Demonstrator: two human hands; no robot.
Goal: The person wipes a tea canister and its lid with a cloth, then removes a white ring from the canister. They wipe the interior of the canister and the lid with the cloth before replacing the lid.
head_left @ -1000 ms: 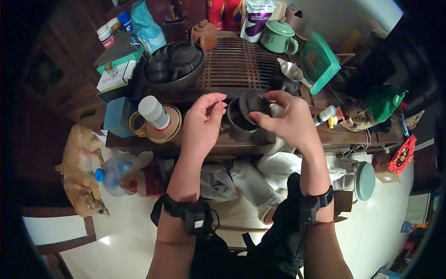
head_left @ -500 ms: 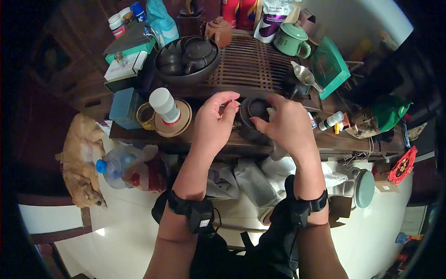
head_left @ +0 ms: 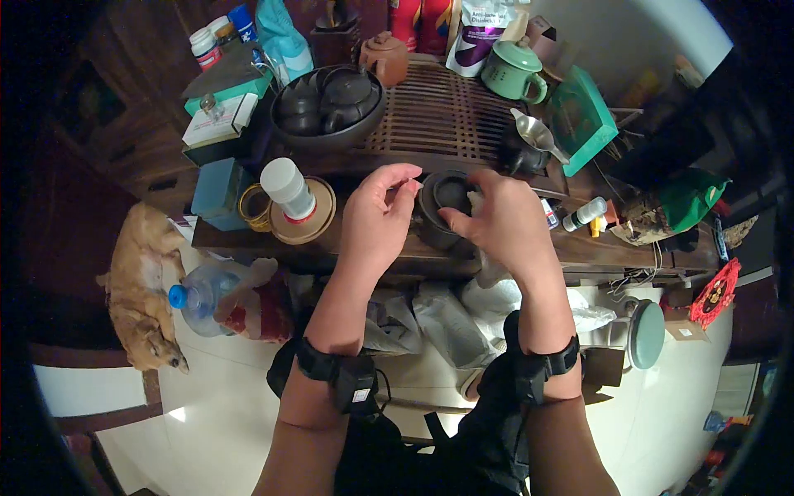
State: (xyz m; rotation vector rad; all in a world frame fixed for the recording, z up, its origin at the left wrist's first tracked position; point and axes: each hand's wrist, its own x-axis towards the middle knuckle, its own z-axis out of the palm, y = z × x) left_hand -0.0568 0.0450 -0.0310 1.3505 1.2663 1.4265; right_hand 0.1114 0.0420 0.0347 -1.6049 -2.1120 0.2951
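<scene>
One dark round lid [head_left: 452,194] lies at the mouth of a dark pot [head_left: 437,234] near the front of the surface [head_left: 572,248]; the right hand [head_left: 510,217] has thumb and fingers spread about its rim, though whether they grip cannot be told. The left hand [head_left: 380,207] is beside the pot, thumb close to forefinger, anything pinched being indeterminable. The lid is judged light, rigid and chippable, best taken by opposite edges.
</scene>
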